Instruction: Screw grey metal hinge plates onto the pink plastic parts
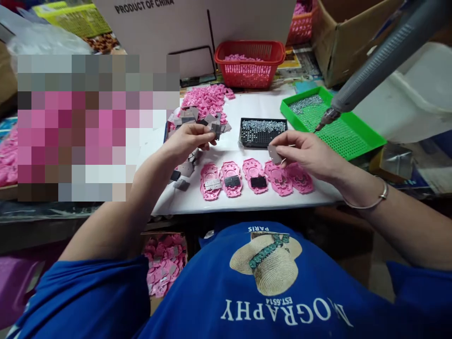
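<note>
My left hand [193, 137] pinches a small grey plate [215, 129] beside a heap of similar grey plates [189, 114]. In my right hand [300, 150] a grey plate [273, 153] is held between thumb and fingers, above the row of pink plastic shells. Each of the three shells on the left has a plate lying on it: a light one [213, 184], a dark grey one [232, 181] and a black one [258, 181]. The two pink shells [280, 181] on the right lie partly under my right hand, and no plate shows on them.
Behind the row stands a black tray [243, 139] of small screws. A green tray [367, 134] with screws is at right, below a hanging grey electric screwdriver [374, 61]. Pink parts [206, 99] are heaped near a red basket [247, 70]. A box of pink pieces [165, 263] sits below.
</note>
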Demonstrator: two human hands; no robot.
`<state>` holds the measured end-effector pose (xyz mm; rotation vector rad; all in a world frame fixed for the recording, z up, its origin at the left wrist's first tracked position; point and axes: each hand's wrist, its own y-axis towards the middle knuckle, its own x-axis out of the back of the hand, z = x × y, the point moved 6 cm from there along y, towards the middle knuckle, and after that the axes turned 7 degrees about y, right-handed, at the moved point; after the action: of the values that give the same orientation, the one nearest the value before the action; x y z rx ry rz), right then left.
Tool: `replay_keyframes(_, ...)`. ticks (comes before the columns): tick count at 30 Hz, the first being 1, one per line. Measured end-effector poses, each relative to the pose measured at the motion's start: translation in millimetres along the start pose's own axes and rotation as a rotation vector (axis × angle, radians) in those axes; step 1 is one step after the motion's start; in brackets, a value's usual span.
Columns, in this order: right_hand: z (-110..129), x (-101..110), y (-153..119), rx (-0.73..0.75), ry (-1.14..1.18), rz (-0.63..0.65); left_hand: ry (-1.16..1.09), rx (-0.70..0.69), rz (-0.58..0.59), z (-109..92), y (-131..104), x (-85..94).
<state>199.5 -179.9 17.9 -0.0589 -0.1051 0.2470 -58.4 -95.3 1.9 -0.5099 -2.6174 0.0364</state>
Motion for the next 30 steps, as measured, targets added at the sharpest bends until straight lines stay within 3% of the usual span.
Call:
replay_keyframes(7,-10.2,20.3,-19.3,0.000,0.021,0.020,-0.006,0.051,-0.084,-5.4,-1.3,-3.1)
replay_keyframes(14,-11.7,21.9,-27.7,0.010,-0.125,0.040,-0.056,0.038,-0.113,-16.2,-14.8,-6.5)
replay_keyframes(16,-5.7,19.0,-30.9,0.089,-0.272,0.071,-0.099,0.017,-0.112,-17.8,-19.9,-8.0)
replay_keyframes(19,8.1,12.5,-36.7,0.332,-0.456,0.164,-0.150,-0.004,-0.107,-16.9,-28.1,-10.3)
replay_keyframes(23,11.0,11.0,-40.0,0.494,-0.451,0.288,-0.173,0.004,-0.117,-19.9,-44.1,-19.9)
replay_keyframes(26,8.1,9.9,-39.3,0.522,-0.394,0.354,-0.174,0.047,0.000,-33.1,-59.2,-45.6)
replay_keyframes(30,13.0,2.0,-38.8,0.538,-0.249,0.421,-0.219,-0.020,0.352,-65.1,-74.2,-95.0)
